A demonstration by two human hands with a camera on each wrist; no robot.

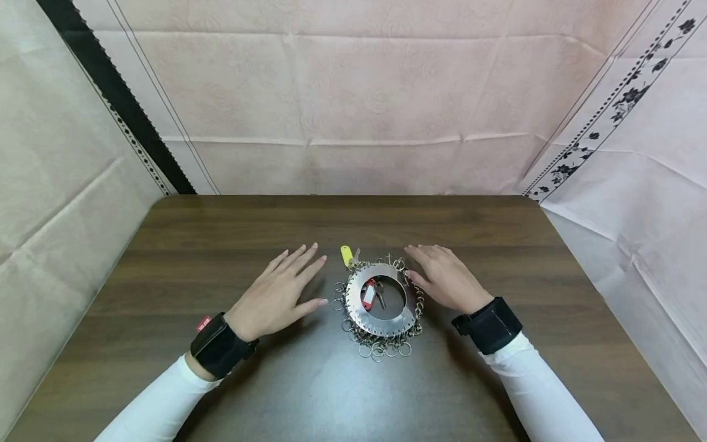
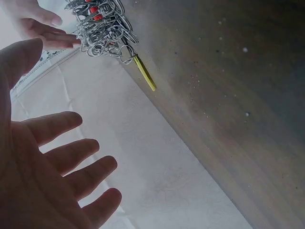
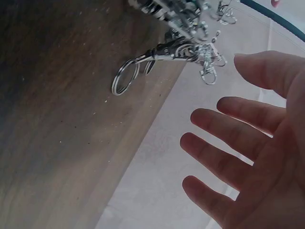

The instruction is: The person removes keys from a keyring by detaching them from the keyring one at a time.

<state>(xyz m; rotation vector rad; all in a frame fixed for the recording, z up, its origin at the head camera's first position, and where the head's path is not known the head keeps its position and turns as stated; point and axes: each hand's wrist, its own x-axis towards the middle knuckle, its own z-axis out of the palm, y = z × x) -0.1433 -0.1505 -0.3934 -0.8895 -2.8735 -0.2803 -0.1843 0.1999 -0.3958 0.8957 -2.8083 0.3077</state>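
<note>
A flat silver metal ring (image 1: 355, 302) lies near the middle of the table, with many small clasps and split rings (image 3: 116, 87) hung around its edge. A yellow key tag (image 1: 346, 256) with a key (image 1: 356, 254) sits at its far left edge. Inside the ring's opening show a red key tag (image 1: 368, 297) and a dark key (image 1: 380, 297). My left hand (image 1: 278, 296) is spread palm down to the left, apart from the ring. My right hand (image 1: 448, 279) hovers at the right edge, fingers extended; whether its thumb touches the ring I cannot tell. Neither hand holds anything.
The brown wooden table (image 1: 193, 245) ends at a straight far edge. Pale patterned cloth (image 1: 375, 92) hangs behind it and on both sides. A black band (image 1: 221, 347) wraps my left wrist, another black band (image 1: 488, 325) my right.
</note>
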